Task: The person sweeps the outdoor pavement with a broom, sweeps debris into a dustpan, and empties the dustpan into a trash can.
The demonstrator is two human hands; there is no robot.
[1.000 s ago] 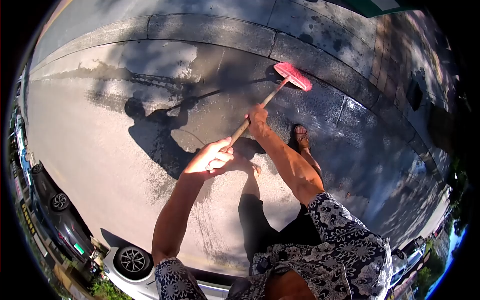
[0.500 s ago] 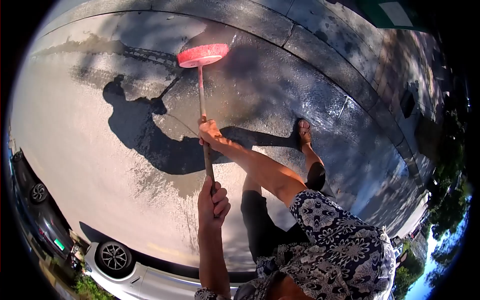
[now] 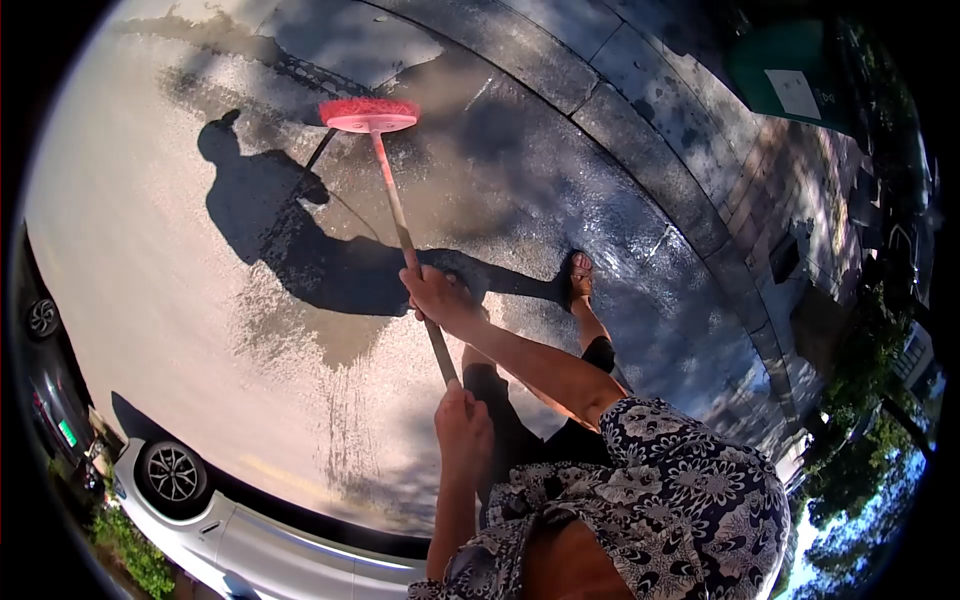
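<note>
The left hand point(image 3: 465, 430) and right hand point(image 3: 440, 297) are closing firmly round a broom point(image 3: 399, 222), its head point(image 3: 370, 122) sitting toward eleven o'clock, while wetting is looking partial: wet pavement point(image 3: 545, 165) toward one, dry pavement point(image 3: 120, 250) toward nine.

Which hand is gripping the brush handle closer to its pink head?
The right hand, partway up the handle toward the pink head; the left hand grips lower, nearer the patterned shirt.
</note>
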